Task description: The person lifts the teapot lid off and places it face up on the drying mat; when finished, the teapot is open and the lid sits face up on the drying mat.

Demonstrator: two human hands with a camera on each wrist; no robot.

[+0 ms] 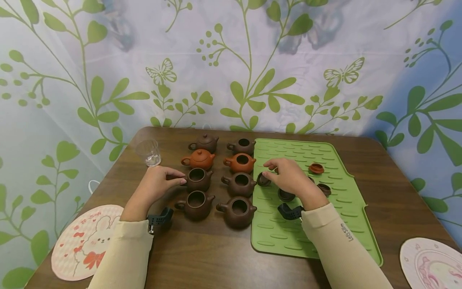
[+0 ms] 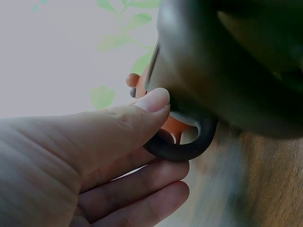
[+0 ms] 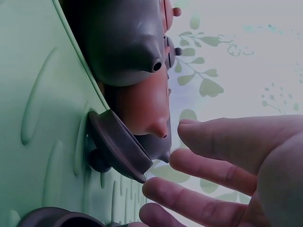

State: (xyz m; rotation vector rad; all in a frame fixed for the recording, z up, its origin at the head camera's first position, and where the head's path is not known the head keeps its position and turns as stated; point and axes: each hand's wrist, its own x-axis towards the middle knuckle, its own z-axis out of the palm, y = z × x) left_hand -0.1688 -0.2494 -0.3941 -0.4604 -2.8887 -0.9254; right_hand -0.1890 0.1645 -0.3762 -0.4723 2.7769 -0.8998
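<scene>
My left hand (image 1: 156,185) pinches the handle (image 2: 182,150) of a lidless dark brown teapot (image 1: 200,184) in the left column. Over the green mat (image 1: 278,239), my right hand (image 1: 290,177) has its fingers apart with nothing between them. Just past its fingertips, a dark brown lid (image 3: 124,146) lies tipped on its knob near the mat's left edge. More dark lids (image 1: 286,196) sit partly under that hand, and an orange lid (image 1: 316,168) lies beyond it. Orange (image 1: 199,159) and dark brown (image 1: 206,141) teapots with lids on stand behind the held one.
Lidless teapots stand in a second column beside the mat, among them an orange one (image 1: 241,162) and a dark one (image 1: 240,211). A clear glass (image 1: 153,155) is at the back left. Round rabbit (image 1: 86,241) and pink (image 1: 431,261) placemats lie on either side.
</scene>
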